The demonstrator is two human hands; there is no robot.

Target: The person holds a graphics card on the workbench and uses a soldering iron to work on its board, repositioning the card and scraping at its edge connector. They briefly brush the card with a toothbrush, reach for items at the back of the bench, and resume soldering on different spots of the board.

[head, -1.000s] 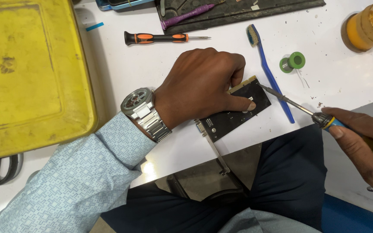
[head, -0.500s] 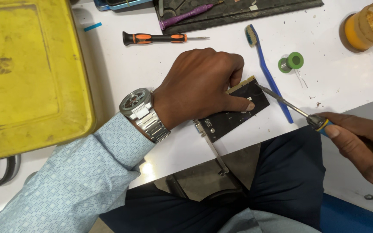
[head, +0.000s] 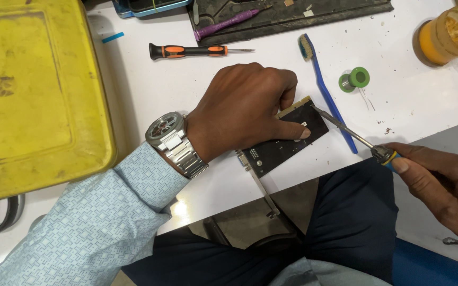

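Observation:
My left hand [head: 245,108] presses down on a black circuit card [head: 287,143] that lies at the front edge of the white table [head: 197,90]; a metal bracket [head: 261,190] sticks out of the card toward my lap. My right hand [head: 441,185] grips a soldering iron [head: 356,135] by its handle, and the thin metal tip touches the card's far right corner. A steel watch [head: 170,140] sits on my left wrist.
A yellow case [head: 27,95] fills the left side. An orange-and-black screwdriver [head: 197,51], a blue toothbrush [head: 327,90], a green solder spool [head: 355,79], an amber jar [head: 446,34] and a dark mat [head: 292,13] with a purple tool lie beyond the card.
My right hand and the soldering iron have drifted slightly down and left, with the tip staying at the card's corner. My left hand has kept still on the card.

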